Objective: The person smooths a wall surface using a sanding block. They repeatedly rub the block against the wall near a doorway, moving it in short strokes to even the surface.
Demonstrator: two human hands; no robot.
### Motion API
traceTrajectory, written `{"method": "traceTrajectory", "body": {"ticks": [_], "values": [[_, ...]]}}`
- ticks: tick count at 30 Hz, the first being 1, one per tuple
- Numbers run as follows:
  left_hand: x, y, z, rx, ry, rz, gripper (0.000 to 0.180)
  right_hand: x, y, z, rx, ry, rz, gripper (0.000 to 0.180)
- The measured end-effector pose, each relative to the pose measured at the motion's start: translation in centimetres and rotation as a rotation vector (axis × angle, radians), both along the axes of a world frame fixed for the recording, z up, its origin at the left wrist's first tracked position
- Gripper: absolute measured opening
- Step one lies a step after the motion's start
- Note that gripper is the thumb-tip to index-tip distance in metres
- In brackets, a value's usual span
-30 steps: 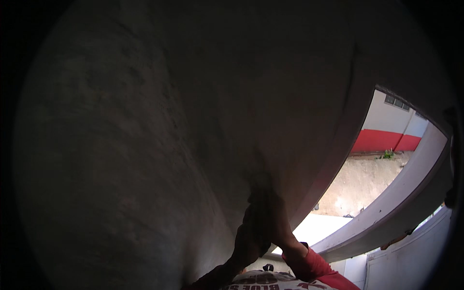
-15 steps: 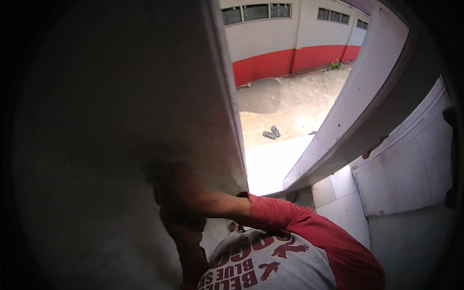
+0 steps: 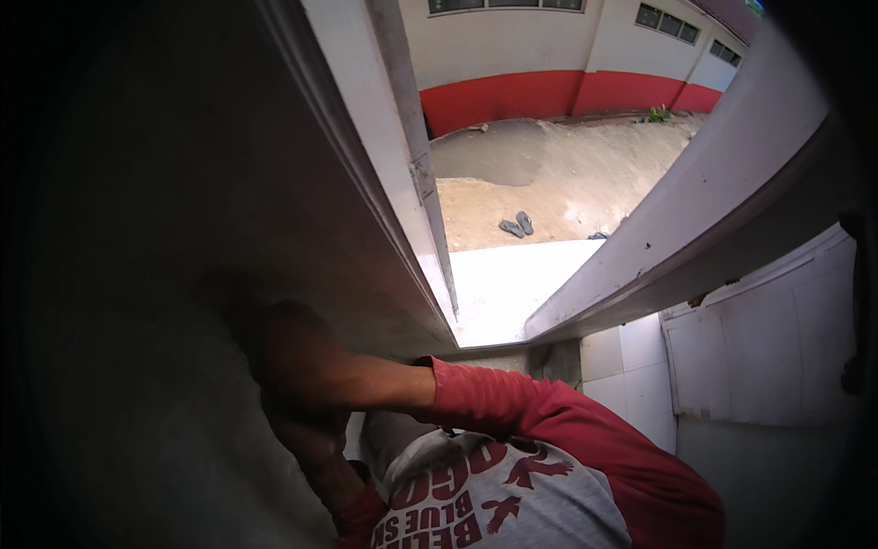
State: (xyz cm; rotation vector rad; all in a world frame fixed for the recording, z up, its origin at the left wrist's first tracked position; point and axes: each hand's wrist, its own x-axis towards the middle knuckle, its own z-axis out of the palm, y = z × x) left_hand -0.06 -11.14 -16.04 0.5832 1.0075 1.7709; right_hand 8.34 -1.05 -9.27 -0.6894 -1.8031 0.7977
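Note:
Both my arms reach to the left toward a dark grey wall (image 3: 174,183) beside an open doorway. My right hand (image 3: 291,352) comes across from the red sleeve and lies close to the wall's surface, in deep shade. Just below it is my left hand (image 3: 306,435), its wrist coming up from the lower edge. The two hands are close together and overlap in view. Shade and blur hide the fingers of both, so whether they hold anything does not show. Contact with the wall is also unclear.
A pale door frame (image 3: 380,156) borders the bright doorway. To its right stands a white slanting panel (image 3: 686,201), with white floor tiles (image 3: 626,361) below. Outside, a pair of grey flip-flops (image 3: 518,225) lies on sandy ground before a red and white building (image 3: 512,96).
My view has turned, bringing more of the door frame into sight. Both hands now appear further left, still together against the dark wall.

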Motion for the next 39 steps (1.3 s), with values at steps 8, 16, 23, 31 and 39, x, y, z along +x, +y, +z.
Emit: {"method": "traceTrajectory", "body": {"ticks": [8,16,23,31,39], "values": [[0.2,0.9,0.6,-0.121,0.187,0.030,0.039,0.2,0.5,-0.3,0.080,-0.066,0.025,0.055],[2.0,1.2,5.8,0.067,0.706,-0.211,0.019,4.5,-1.2,4.8,0.196,-0.057,-0.034,0.041],[2.8,2.8,10.5,0.123,0.494,-0.343,0.033,4.6,-1.9,9.5,-0.173,0.178,-0.117,0.026],[2.1,1.2,14.9,0.118,0.843,-0.303,0.064,3.4,-3.0,12.4,-0.271,0.173,-0.204,0.034],[0.9,0.7,15.4,-0.093,0.621,-0.495,0.024,3.1,-3.9,13.9,-0.227,0.054,-0.229,0.027]]}}
